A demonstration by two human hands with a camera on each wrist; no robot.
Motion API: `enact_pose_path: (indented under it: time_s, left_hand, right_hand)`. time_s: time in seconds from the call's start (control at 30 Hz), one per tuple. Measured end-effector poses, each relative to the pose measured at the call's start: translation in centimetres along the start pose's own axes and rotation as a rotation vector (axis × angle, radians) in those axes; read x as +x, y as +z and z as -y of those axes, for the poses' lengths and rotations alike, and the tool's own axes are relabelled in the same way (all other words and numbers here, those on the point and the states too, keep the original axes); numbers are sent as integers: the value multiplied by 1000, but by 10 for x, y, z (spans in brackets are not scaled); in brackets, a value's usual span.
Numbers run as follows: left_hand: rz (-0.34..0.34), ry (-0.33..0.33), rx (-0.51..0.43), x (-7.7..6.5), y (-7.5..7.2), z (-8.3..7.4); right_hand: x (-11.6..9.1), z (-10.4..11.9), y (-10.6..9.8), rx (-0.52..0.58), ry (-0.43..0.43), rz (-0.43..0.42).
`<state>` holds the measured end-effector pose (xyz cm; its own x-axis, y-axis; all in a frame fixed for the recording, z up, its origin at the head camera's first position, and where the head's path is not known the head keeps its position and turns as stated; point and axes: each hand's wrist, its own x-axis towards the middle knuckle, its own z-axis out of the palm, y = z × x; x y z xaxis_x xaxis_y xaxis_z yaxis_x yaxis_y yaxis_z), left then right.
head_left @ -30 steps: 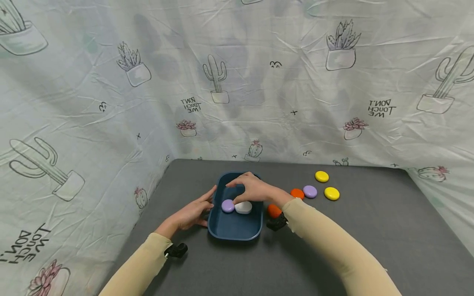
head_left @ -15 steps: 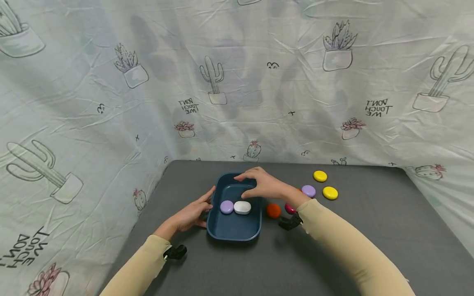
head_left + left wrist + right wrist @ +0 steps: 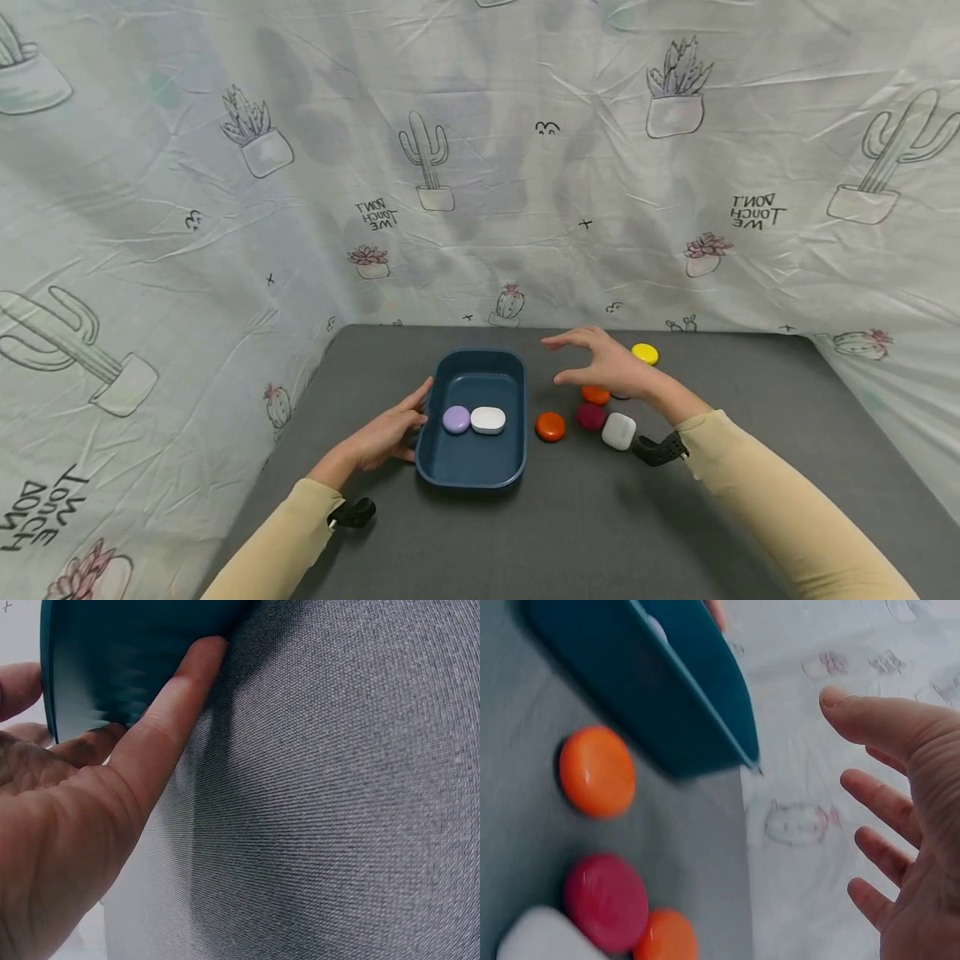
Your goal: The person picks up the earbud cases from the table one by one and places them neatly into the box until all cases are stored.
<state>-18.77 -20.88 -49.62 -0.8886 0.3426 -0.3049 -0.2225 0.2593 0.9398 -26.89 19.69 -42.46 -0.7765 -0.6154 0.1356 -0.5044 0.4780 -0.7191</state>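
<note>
A dark blue rectangular tray (image 3: 471,467) holds a round lilac piece (image 3: 456,419) and a white rounded piece (image 3: 488,420), side by side. My left hand (image 3: 386,433) rests against the tray's left wall; in the left wrist view its extended thumb and fingers touch the tray (image 3: 127,667). Over the table right of the tray hovers my right hand (image 3: 611,367), fingers spread and holding nothing. Below and near it lie an orange disc (image 3: 596,395), a crimson disc (image 3: 591,416) and a white squarish piece (image 3: 618,432). Another orange disc (image 3: 551,427) sits by the tray's right wall.
A yellow disc (image 3: 644,354) shows just behind the right hand. That hand and forearm hide other pieces on the dark grey table (image 3: 525,542). A cloth with cactus drawings (image 3: 480,167) hangs behind the table and along its left side.
My right hand has let go of the white piece in the tray, risen and moved right, out over the loose pieces. The left hand stays against the tray.
</note>
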Motion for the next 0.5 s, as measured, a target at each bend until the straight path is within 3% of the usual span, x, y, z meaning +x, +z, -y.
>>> enact_pose_path:
  time_s: [0.23, 0.5]
  left_hand:
    - [18, 4, -2, -2, 0, 0]
    - [8, 4, 8, -2, -1, -1]
  right_hand:
    - [-27, -17, -24, -35, 73, -31]
    - [-58, -51, -50, -84, 124, -100]
